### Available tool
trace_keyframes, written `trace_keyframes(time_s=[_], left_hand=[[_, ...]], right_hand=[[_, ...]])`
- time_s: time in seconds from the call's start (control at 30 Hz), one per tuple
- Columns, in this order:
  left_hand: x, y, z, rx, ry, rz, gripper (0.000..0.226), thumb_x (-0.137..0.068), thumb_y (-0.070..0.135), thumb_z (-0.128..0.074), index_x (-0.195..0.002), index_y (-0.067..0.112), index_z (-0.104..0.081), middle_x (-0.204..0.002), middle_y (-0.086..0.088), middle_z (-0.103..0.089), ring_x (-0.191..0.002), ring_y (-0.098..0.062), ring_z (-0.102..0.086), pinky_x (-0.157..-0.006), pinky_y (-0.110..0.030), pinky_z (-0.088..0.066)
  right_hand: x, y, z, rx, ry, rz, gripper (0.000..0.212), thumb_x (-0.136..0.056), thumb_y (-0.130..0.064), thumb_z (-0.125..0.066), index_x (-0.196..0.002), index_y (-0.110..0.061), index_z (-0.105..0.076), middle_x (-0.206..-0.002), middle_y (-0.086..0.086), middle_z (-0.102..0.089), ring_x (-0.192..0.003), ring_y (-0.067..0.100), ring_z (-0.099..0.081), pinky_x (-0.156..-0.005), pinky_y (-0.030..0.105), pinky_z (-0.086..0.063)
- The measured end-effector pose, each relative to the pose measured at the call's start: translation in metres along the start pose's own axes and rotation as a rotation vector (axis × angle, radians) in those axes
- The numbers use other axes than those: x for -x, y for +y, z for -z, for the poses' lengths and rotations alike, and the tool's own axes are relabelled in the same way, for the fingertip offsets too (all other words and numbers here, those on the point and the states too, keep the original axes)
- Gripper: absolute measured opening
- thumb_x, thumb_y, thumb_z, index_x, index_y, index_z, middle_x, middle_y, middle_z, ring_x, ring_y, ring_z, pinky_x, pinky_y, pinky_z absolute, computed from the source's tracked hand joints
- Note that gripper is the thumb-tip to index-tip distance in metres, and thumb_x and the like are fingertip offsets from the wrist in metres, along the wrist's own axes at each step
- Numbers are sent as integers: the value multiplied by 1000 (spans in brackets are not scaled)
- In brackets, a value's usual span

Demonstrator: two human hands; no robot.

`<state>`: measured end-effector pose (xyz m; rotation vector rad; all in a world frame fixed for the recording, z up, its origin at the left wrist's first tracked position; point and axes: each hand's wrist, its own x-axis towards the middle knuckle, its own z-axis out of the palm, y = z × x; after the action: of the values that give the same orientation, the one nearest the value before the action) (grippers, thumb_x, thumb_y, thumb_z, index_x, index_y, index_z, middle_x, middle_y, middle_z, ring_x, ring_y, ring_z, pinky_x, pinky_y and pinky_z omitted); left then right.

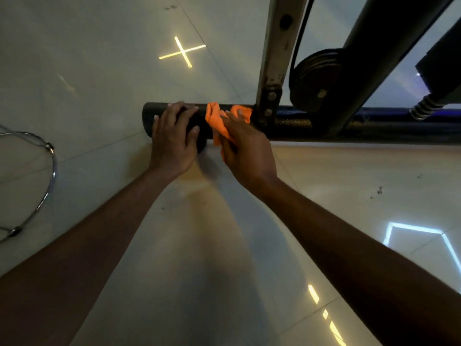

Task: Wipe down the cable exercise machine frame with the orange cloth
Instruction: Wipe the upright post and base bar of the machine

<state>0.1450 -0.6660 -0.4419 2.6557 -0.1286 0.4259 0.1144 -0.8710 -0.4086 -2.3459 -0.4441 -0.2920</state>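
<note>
Chrome at the far left edge: a thin wire loop (pixel 47 171) lies curved on the pale tiled floor (pixel 99 71), well apart from the action. Moving in, a bright cross-shaped light reflection (pixel 183 52) glows on the tiles beyond the machine. Now the left hand (pixel 174 138), fingers spread and laid flat over the capped end of the black base tube (pixel 374 128) of the cable machine frame, thumb over the near side; it presses on the tube rather than curling round anything. Just beside it, the orange cloth (pixel 217 118) is bunched up on top of that same tube, between the left hand and the upright. The right hand (pixel 247 148) has the cloth gripped, fingers curled round the bundle, one fingertip pushing a fold of it against the foot of the grey upright post (pixel 277 53), which is bolted to the tube through a scuffed bracket. Right of the post a black cable runs down to a dark pulley wheel (pixel 314 81) sitting just above the tube. A thick black diagonal bar (pixel 369 46) crosses behind it, and at the far right a coiled metal spring (pixel 424 108) meets the tube.
</note>
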Motion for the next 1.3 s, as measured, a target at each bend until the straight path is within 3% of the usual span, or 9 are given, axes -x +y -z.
trace_keyframes(time_s=[0.2,0.3,0.43,0.63,0.77,0.83,1.03,1.17,1.3], left_hand=[[2,-19,9,-10,-10,257,56,-105,32,-58,-160,28,-46,-173,-21,-16,-161,-46,-14,-128,-64,-17],[6,-28,12,160,-43,341,68,-105,34,-58,-167,23,-32,-174,-20,-6,-161,-43,-14,-127,-59,-29],[3,-31,25,369,-50,465,75,-108,22,-59,-170,17,-17,-168,-13,-25,-152,-26,-36,-116,-25,-37],[-7,-38,40,583,-46,626,56,-113,24,-51,-166,26,-33,-152,5,-51,-135,-15,-53,-100,-11,-45],[-6,-46,46,747,-71,633,44,-117,37,-37,-160,32,-43,-156,3,-51,-141,-17,-49,-121,-40,-41],[-5,-53,51,804,-101,652,39,-116,45,-33,-152,38,-47,-152,7,-52,-141,-14,-48,-120,-39,-38],[-13,-51,60,924,-154,718,48,-115,58,-15,-148,40,-46,-133,18,-63,-119,0,-58,-94,-22,-40],[-10,-49,65,985,-189,748,63,-113,64,-15,-161,34,-41,-160,3,-54,-138,-16,-51,-120,-45,-27],[-7,-48,70,980,-226,784,69,-112,64,-15,-162,27,-45,-168,-1,-44,-157,-21,-37,-131,-51,-21]], right_hand=[[-30,7,-22,380,-51,-84,65,-107,-18,-61,-166,-15,-35,-174,11,-32,-167,34,-16,-119,59,-47],[-21,9,-38,432,-37,-45,63,-117,-41,-38,-173,-18,-21,-180,14,-17,-168,39,-2,-134,60,-18],[-43,-2,-60,437,-62,-20,63,-117,-50,-23,-173,-22,-23,-181,15,-14,-167,44,0,-133,64,-3],[-77,-15,-65,414,-250,111,66,-114,-53,-19,-168,-19,-34,-173,14,-36,-164,42,-19,-134,61,-4],[-51,9,-30,463,-80,98,54,-116,-46,-28,-157,-16,-48,-154,13,-55,-148,41,-43,-132,58,-18],[-42,10,-26,491,-32,86,53,-117,-45,-30,-157,-16,-48,-149,14,-57,-141,42,-46,-129,55,-25],[-58,-41,-88,493,-143,15,68,-113,-56,-27,-169,-19,-32,-173,19,-33,-162,51,-17,-129,71,-1],[-77,-59,-86,504,-230,113,74,-111,-61,-20,-169,-15,-30,-179,22,-11,-166,48,5,-125,73,15],[-74,-37,-60,514,-226,198,69,-106,-45,-30,-158,-2,-47,-167,28,-38,-160,50,-26,-131,70,-11]])
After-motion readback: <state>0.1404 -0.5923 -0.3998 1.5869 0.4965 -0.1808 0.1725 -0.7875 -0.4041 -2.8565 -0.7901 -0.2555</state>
